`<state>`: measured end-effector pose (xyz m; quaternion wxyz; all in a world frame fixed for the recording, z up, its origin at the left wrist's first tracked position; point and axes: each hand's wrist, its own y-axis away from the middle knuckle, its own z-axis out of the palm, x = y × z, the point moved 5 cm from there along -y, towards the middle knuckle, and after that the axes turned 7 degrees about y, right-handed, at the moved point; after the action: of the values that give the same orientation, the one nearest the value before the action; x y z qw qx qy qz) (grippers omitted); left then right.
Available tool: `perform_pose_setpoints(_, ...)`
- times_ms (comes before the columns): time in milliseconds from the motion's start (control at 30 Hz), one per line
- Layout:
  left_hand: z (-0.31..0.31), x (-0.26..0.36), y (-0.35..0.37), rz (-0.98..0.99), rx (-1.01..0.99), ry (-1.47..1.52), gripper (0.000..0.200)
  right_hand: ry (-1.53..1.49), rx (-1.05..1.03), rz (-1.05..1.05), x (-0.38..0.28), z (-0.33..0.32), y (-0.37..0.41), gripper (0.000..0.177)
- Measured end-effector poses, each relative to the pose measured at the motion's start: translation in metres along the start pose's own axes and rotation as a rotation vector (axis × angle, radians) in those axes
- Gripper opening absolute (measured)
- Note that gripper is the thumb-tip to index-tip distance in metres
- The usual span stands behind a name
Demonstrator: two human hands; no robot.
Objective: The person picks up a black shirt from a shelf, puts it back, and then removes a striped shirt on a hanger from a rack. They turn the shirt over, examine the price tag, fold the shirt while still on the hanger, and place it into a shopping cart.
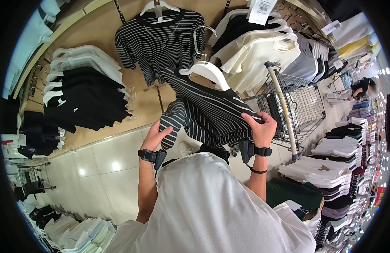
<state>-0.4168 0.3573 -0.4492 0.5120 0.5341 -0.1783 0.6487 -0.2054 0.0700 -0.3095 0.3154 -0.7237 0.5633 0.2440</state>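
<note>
Holding a striped top by both hands.

My left hand is pinching the sleeve of the striped top, fingers closed around the cuff; my right hand is gripping the top's right edge, fingers curled over the fabric. The top is hanging on a white hanger, tilted, between my hands and just in front of me. A wire cart is standing right of it. Farther off, another striped top is hanging on the wall, with black tops at left.
</note>
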Motion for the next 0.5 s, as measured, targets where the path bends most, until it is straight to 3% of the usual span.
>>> perform_pose_setpoints(67, 0.007, 0.016, 0.001, -0.021, -0.004, -0.282, 0.058, -0.01, -0.028, 0.038, 0.001, -0.007, 0.001, 0.041)
perform_pose_setpoints(167, 0.008, 0.043, 0.005, 0.347, 0.392, -1.001, 0.067, -0.09, -0.085, 0.01, 0.006, -0.012, 0.003, 0.04)
perform_pose_setpoints(200, 0.017, 0.063, 0.011, 0.391, 0.45, -0.864, 0.069, -0.12, -0.11, -0.005, 0.003, -0.014, 0.003, 0.04)
perform_pose_setpoints(300, 0.05, 0.112, 0.014, 0.705, 0.428, -1.089, 0.076, -0.206, -0.25, -0.018, 0.013, -0.012, 0.008, 0.039)
perform_pose_setpoints(367, 0.042, 0.11, -0.003, 0.772, 0.313, -1.066, 0.061, -0.171, -0.219, -0.097, 0.017, -0.015, 0.01, 0.042)
perform_pose_setpoints(400, 0.019, 0.104, -0.016, 0.701, 0.274, -0.97, 0.043, -0.197, -0.227, -0.073, 0.024, -0.012, 0.013, 0.042)
perform_pose_setpoints(433, 0.024, 0.111, -0.016, 0.697, 0.27, -1.111, 0.035, -0.223, -0.233, -0.052, 0.03, -0.012, 0.016, 0.042)
perform_pose_setpoints(500, 0.01, 0.105, -0.025, 0.515, 0.214, -1.013, 0.035, -0.223, -0.251, 0.02, 0.027, -0.018, 0.021, 0.042)
